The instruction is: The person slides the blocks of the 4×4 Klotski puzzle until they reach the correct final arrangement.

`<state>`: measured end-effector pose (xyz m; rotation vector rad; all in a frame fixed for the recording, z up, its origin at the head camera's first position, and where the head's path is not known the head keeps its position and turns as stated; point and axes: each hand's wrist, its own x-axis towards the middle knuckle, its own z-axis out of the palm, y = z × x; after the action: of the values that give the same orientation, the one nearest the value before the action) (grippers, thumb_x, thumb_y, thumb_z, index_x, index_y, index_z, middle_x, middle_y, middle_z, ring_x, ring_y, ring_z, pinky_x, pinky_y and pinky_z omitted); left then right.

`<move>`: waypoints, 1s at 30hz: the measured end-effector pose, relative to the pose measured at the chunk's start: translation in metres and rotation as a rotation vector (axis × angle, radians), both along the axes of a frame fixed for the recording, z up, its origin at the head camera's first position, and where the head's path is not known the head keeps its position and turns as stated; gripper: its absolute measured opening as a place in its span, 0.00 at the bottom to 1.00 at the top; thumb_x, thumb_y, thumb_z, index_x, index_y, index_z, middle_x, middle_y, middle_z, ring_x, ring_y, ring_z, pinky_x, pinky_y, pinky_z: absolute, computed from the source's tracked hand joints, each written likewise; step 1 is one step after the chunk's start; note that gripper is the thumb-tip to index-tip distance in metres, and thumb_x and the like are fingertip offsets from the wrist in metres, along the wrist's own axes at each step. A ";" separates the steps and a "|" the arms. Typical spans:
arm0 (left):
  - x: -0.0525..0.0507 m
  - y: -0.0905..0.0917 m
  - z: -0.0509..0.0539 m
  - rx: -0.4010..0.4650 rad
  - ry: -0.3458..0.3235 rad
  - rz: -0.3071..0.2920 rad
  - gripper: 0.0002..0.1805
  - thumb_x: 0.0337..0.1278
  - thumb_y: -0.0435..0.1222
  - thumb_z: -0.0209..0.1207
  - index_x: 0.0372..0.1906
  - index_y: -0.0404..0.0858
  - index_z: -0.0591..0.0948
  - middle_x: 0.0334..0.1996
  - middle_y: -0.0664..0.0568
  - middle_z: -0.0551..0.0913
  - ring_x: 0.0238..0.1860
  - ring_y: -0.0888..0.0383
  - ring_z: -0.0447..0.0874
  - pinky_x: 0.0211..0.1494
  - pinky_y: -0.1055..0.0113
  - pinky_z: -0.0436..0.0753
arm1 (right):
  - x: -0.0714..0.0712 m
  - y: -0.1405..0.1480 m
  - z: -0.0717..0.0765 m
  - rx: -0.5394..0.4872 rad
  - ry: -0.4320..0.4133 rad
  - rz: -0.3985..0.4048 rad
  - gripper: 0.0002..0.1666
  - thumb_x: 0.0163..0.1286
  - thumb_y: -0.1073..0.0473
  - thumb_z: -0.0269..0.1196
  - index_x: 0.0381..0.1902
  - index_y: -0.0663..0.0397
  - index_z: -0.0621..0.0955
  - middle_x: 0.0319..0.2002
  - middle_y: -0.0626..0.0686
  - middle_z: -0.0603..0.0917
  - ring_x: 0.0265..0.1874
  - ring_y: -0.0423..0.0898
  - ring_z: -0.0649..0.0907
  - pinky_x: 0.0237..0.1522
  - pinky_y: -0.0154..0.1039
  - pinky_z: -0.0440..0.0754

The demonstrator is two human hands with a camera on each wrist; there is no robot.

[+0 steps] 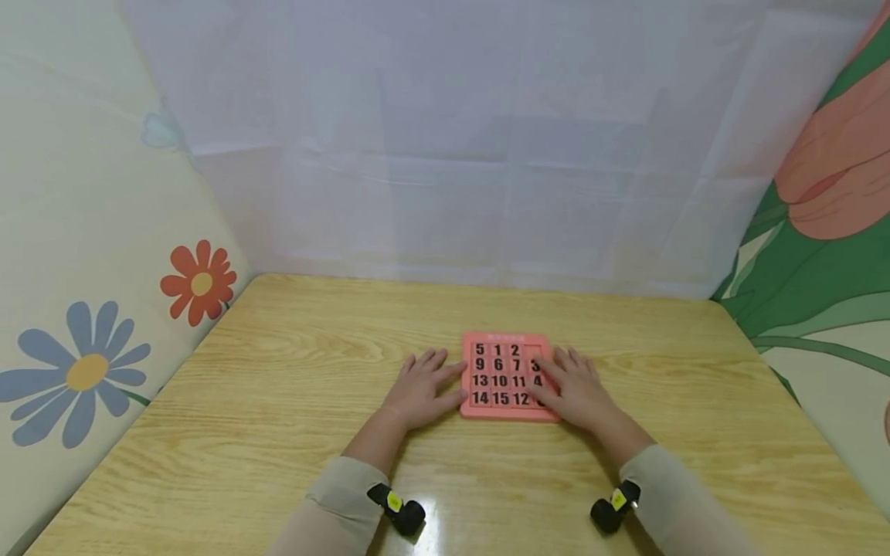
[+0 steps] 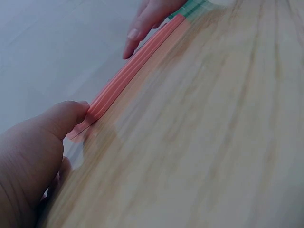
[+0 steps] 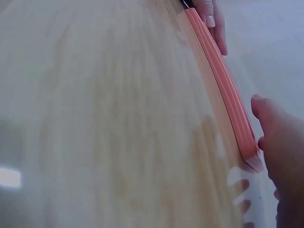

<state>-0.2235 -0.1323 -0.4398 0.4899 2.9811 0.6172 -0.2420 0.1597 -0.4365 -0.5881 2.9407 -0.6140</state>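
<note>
A pink sliding number puzzle [image 1: 501,415] lies flat on the table in the head view, with black numerals on its tiles and a gap at the top right. My left hand [image 1: 419,392] rests at its left side, fingers spread, thumb and index finger at the frame's edge. Over the right column is my right hand [image 1: 582,392], its thumb and index finger reaching onto the tiles and partly covering the lower ones. Both wrist views show the puzzle's ridged pink side [image 2: 135,64] edge-on; in the right wrist view the right thumb [image 3: 266,114] is above that side.
The wooden table [image 1: 278,371] extends around the puzzle. A white sheet [image 1: 445,154] hangs behind it, and flower-printed cloths [image 1: 69,193] stand at the left and right. A small black camera [image 1: 406,516] is strapped to each sleeve.
</note>
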 end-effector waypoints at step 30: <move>0.000 0.000 0.001 0.003 -0.007 -0.002 0.33 0.66 0.59 0.51 0.72 0.54 0.68 0.77 0.44 0.56 0.79 0.43 0.47 0.80 0.43 0.41 | 0.003 0.017 0.001 0.016 0.007 0.067 0.42 0.67 0.34 0.59 0.72 0.47 0.68 0.76 0.65 0.57 0.76 0.68 0.51 0.76 0.65 0.42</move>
<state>-0.2234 -0.1323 -0.4393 0.4892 2.9734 0.6216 -0.2393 0.1771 -0.4355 -0.6847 2.9161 -0.5820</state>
